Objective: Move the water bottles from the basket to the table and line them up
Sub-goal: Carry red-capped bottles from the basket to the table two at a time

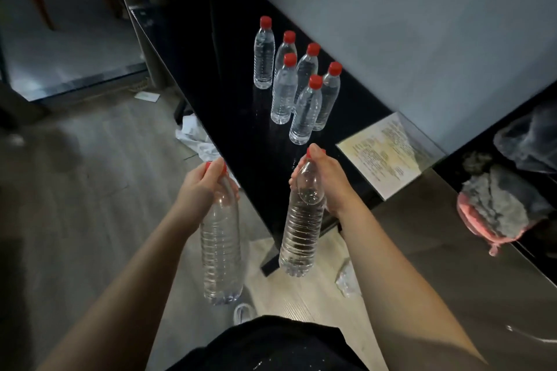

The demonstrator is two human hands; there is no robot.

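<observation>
Water bottles — six counted upright on the black surface, clustered in two rough rows near the wall, not yet a clean line. Two more held in the air short of the near edge: left hand curled round the neck of the left bottle, right hand likewise on the right bottle, both hanging upright. Basket not in view. Judged mid-carry. Next: set both down beside the front pair — then straighten the rows.
</observation>
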